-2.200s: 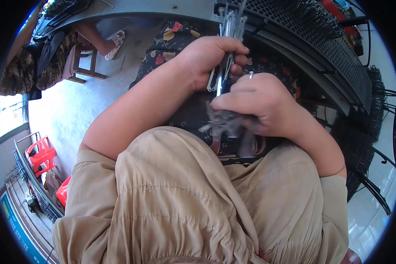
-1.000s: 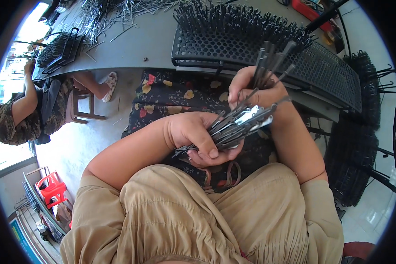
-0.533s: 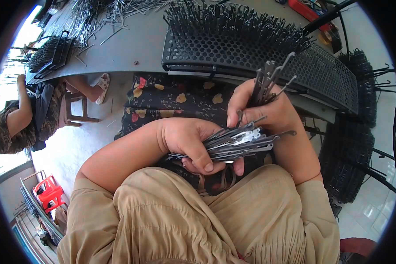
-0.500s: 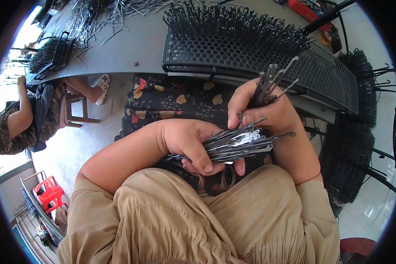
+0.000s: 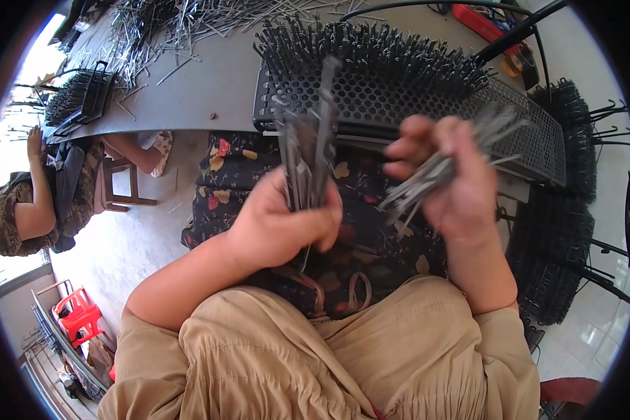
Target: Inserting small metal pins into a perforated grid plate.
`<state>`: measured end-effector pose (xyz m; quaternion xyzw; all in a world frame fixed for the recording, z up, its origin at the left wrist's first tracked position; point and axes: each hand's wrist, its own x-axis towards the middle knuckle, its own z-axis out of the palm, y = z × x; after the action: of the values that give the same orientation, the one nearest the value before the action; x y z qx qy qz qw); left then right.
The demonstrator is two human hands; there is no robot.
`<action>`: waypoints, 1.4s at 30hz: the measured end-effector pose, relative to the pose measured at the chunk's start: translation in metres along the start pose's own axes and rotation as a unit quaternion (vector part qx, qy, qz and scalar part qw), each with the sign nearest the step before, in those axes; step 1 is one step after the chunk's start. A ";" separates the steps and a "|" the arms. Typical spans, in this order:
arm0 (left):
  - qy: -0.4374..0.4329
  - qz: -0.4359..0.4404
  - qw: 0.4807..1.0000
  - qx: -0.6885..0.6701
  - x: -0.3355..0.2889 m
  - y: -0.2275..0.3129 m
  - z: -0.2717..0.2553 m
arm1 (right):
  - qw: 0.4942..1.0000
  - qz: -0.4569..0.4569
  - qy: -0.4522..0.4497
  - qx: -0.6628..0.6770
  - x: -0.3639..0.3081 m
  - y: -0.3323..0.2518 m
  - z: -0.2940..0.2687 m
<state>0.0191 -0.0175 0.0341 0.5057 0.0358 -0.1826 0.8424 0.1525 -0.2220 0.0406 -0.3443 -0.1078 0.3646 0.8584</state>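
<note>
My left hand (image 5: pixel 276 224) is closed around a bundle of thin dark metal strips (image 5: pixel 306 157) standing nearly upright, their tops fanned out and blurred. To its right, my raised right hand (image 5: pixel 469 189) grips a second bunch of metal strips (image 5: pixel 427 183), lying slantwise across the palm and out past the fingers; motion smears its fingertips. Beyond both hands, a black perforated metal tray (image 5: pixel 378 105) sits along the table's edge, packed with upright dark strips with looped ends (image 5: pixel 371 49). A floral dark apron (image 5: pixel 224 178) lies beneath my hands.
A heap of loose metal strips (image 5: pixel 161 35) lies on the grey table (image 5: pixel 182 105). A smaller filled rack (image 5: pixel 84 94) stands at the far left, near another person (image 5: pixel 35 189). Black racks (image 5: pixel 556 245) stack at the right. A red tray (image 5: pixel 476 24) sits at the back; a red stool (image 5: pixel 79 315) stands lower left.
My hands have moved apart. The left bundle has swung from lying sideways to upright and moved up and left; the right hand has shifted right, its bunch now slanting lower.
</note>
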 end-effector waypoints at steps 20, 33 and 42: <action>0.248 0.079 0.955 0.138 0.022 -0.023 0.013 | 0.985 0.147 -0.040 -0.077 -0.004 0.061 0.042; 0.210 0.124 0.970 0.011 0.006 -0.002 -0.001 | 0.802 -0.158 -0.116 -0.564 0.009 0.054 0.053; -0.038 -0.002 0.996 0.082 -0.005 -0.010 -0.015 | 0.744 -0.241 -0.226 -0.582 0.019 0.051 0.060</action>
<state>0.0128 -0.0069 0.0199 0.5657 -0.0099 -0.2058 0.7984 0.1123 -0.1525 0.0496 -0.6469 -0.5690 0.0797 0.5014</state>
